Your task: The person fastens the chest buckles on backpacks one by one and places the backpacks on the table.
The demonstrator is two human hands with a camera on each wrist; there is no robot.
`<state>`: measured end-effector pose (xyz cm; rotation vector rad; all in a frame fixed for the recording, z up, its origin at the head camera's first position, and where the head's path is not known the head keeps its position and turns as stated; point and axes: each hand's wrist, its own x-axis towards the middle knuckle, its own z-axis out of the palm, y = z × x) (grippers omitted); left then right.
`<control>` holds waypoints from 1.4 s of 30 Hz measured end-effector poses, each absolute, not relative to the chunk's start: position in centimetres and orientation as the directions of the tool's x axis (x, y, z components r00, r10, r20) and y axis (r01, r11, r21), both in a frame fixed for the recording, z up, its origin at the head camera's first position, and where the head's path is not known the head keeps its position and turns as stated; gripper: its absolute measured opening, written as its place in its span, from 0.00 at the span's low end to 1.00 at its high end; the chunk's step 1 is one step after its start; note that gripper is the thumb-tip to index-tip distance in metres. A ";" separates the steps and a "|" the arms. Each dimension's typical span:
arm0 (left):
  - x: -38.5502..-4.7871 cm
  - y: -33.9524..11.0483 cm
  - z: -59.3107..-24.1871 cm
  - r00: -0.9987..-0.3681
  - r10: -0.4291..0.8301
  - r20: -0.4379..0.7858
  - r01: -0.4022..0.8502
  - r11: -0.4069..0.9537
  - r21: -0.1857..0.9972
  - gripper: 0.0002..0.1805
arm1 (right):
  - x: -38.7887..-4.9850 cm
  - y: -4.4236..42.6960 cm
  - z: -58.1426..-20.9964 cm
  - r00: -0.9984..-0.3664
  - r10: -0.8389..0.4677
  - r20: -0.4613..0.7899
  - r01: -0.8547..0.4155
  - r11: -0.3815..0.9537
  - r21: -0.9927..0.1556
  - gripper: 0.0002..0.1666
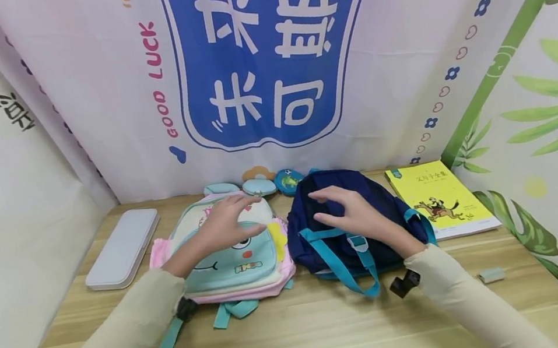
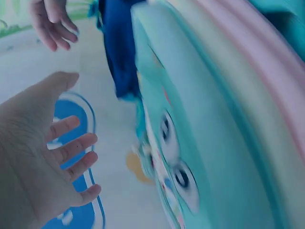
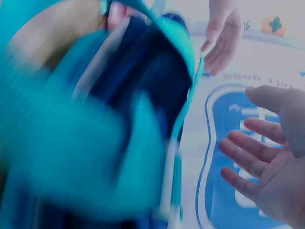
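Over the light blue and pink children's backpack point(image 1: 227, 263) hovers my left hand point(image 1: 224, 225), fingers spread and loosely bent, holding nothing. The backpack lies on the table with its cartoon face up; its front pocket point(image 2: 190, 119) fills much of the left wrist view. My right hand point(image 1: 352, 208) is above a navy backpack point(image 1: 376, 185) with turquoise straps point(image 1: 338, 260), its fingers relaxed and nothing in them. In the right wrist view the turquoise strap point(image 3: 86, 152) is blurred and close to the camera, with the right hand point(image 3: 271, 152) apart from it.
A white pencil case point(image 1: 123, 247) lies at the left. Behind the backpacks sit small oval cases, including a light blue one point(image 1: 259, 186) and a darker blue one point(image 1: 289, 181). At right are a yellow book point(image 1: 441, 197) and a small grey item point(image 1: 491, 275). A printed curtain point(image 1: 116, 101) hangs behind the table.
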<state>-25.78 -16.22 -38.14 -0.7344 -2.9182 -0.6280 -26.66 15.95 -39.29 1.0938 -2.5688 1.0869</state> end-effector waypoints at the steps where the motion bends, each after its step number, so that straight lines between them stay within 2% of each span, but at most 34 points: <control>1: -25.7 -17.1 -38.2 -0.885 0.440 0.148 0.463 0.806 0.368 0.38 | -26.7 15.3 -39.3 -0.721 -0.585 0.372 -0.675 0.471 -0.568 0.29; 7: -25.2 -22.1 -39.0 -0.898 0.435 0.061 0.427 0.831 0.355 0.47 | -26.2 11.6 -39.2 -0.729 -0.657 0.190 -0.632 0.540 -0.556 0.41; 11: -24.5 -25.1 -39.2 -0.909 0.417 -0.020 0.379 0.844 0.380 0.54 | -25.9 9.8 -39.5 -0.716 -0.694 0.079 -0.630 0.592 -0.502 0.50; 21: -23.0 -29.5 -39.0 -0.884 0.449 -0.131 0.382 0.854 0.354 0.60 | -25.8 8.4 -41.5 -0.665 -0.746 -0.015 -0.709 0.638 -0.300 0.67; 26: -22.6 -30.8 -39.2 -0.884 0.433 -0.178 0.332 0.848 0.412 0.60 | -25.5 8.2 -41.7 -0.648 -0.760 -0.041 -0.734 0.638 -0.235 0.74; 30: -22.3 -31.5 -39.3 -0.884 0.425 -0.192 0.308 0.841 0.445 0.60 | -25.3 8.1 -42.1 -0.657 -0.751 -0.064 -0.729 0.655 -0.200 0.75; 35: -22.0 -31.4 -39.6 -0.891 0.416 -0.182 0.318 0.858 0.403 0.63 | -25.1 8.0 -43.6 -0.679 -0.733 -0.037 -0.723 0.676 -0.145 0.69; 38: -22.0 -31.2 -39.8 -0.892 0.422 -0.165 0.342 0.866 0.366 0.63 | -24.9 8.0 -44.2 -0.684 -0.730 0.006 -0.719 0.673 -0.172 0.67; 42: -22.0 -30.9 -39.9 -0.888 0.436 -0.147 0.369 0.865 0.339 0.62 | -24.9 8.0 -44.1 -0.690 -0.723 0.047 -0.708 0.658 -0.257 0.69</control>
